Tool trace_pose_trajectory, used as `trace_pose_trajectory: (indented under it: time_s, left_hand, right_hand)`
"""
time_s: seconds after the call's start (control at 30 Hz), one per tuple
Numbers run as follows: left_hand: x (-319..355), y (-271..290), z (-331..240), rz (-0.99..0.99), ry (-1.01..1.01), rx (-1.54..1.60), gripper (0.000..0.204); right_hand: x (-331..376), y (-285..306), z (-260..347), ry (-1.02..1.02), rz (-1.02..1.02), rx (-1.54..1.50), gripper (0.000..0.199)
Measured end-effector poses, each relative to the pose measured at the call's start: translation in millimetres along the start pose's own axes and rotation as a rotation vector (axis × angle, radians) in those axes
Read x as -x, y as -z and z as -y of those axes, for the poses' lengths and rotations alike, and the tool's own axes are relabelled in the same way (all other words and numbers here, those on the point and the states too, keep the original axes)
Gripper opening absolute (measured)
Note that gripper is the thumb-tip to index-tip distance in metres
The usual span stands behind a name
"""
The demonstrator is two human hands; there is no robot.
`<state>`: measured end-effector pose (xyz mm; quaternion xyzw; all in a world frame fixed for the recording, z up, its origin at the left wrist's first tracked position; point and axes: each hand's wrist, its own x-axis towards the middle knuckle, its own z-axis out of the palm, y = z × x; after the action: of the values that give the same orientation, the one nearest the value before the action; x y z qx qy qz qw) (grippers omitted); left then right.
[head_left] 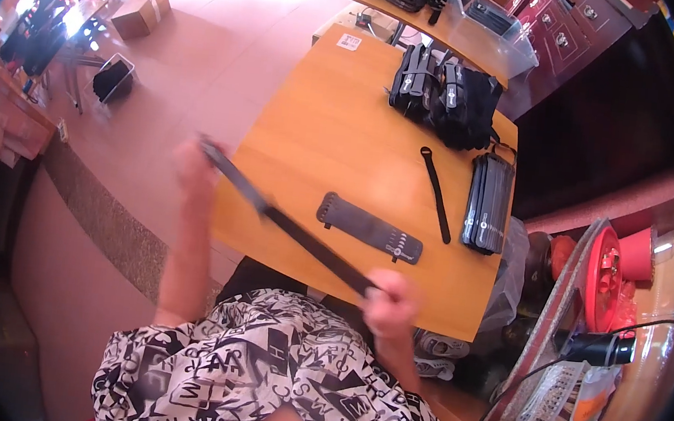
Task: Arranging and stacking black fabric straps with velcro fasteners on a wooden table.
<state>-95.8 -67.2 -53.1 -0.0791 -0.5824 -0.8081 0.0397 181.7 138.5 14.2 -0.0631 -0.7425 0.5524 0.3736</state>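
Observation:
A long black strap (313, 245) is stretched slantwise between my two hands, above the table's near left edge. My left hand (194, 164), smeared by motion, is closed at its upper end. Closed fingers of my right hand (390, 302) grip the lower end. Beyond the strap, a dark grey flat strip (368, 229) with a row of slots near one end lies on the wooden table (336, 136). Another black strap (437, 196) with a looped end lies farther right. A stack of grey and black flat pieces (489, 202) rests at the table's right edge.
Bundles of black strapped goods (444, 90) sit at the table's far right. Behind stands a clear plastic bin (491, 33) on a second table. Right of me are a shelf with a red round tray (602, 279) and a white basket (551, 397). A cardboard box (142, 12) stands far left.

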Motion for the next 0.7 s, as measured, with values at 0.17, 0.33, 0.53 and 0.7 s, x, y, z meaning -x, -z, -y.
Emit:
trace_pose_trajectory:
  time_s: [0.17,0.33,0.53,0.7]
  left_hand:
    - [-97,183,25,-0.642,0.097,0.578,0.022]
    - [-54,119,-9,-0.457,0.123,0.273,0.02]
    - [-8,39,-42,-0.286,0.284,0.332,0.025]
    - [19,-2,-50,-0.081,0.386,0.346,0.029]
  right_hand:
    - [-37,47,-11,-0.173,-0.074,-0.174,0.015]
    - [-89,25,-75,-0.349,0.073,0.029,0.018]
    - [-149,-1,-50,-0.21,0.061,-0.162,0.022]
    - [-123,21,-94,-0.389,-0.04,-0.091,0.023]
